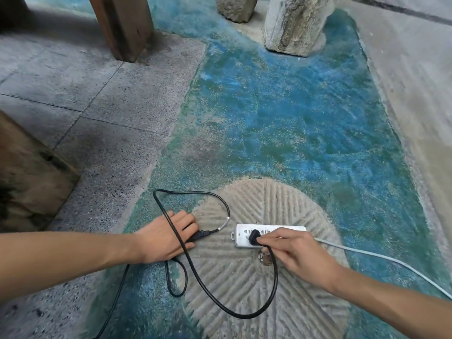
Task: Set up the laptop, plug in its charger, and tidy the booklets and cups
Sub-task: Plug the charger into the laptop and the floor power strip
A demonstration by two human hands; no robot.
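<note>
Charger plug (254, 238), black, sitting at the left end of a white power strip (269, 234), lower centre of the frame; whether fully seated, cannot tell. Right hand (291, 250) reaching in from the lower right, fingertips (265, 241) pinching the plug from its right side. Power strip lying flat on a round grooved stone disc (256, 277) set into the floor, its grey lead (381, 256) trailing off toward the right edge. Black charger cable (210, 293) looping down from the plug across the disc, then climbing up and left over the back of the left hand (163, 237). Left hand entering from the left edge, palm down, fingers together and curling over a dark connector block (199, 234) just left of the strip, not touching it. Thinner cable with a pale ferrule (226, 220) arcing up from that block and around to the left. Blue-green painted floor (281, 106) filling the middle; wooden post (122, 23) upper left, stone pillar base (293, 23) top centre.
</note>
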